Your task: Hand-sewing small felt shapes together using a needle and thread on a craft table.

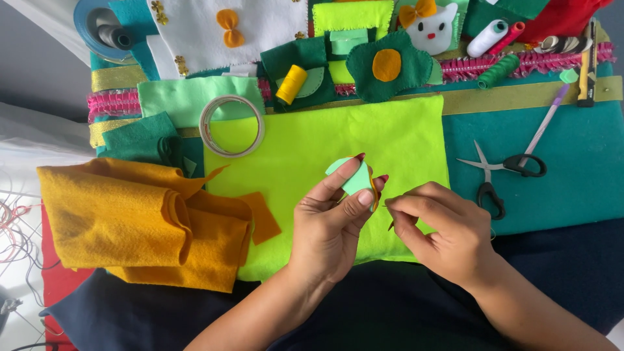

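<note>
My left hand (331,224) pinches a small mint-green felt piece (353,175) with an orange-edged layer behind it, held upright above a lime-green felt sheet (312,140). Just to its right, my right hand (442,227) has thumb and forefinger closed on a thin sewing needle (388,207) whose tip points at the felt piece's edge. The two hands nearly touch over the sheet's lower middle.
Folded mustard felt (143,218) lies left. A tape roll (231,125) sits at the sheet's top-left corner. Scissors (497,172) and a purple pen (545,123) lie right on teal felt (572,169). Thread spools, a yellow spool (291,84) and felt shapes crowd the back.
</note>
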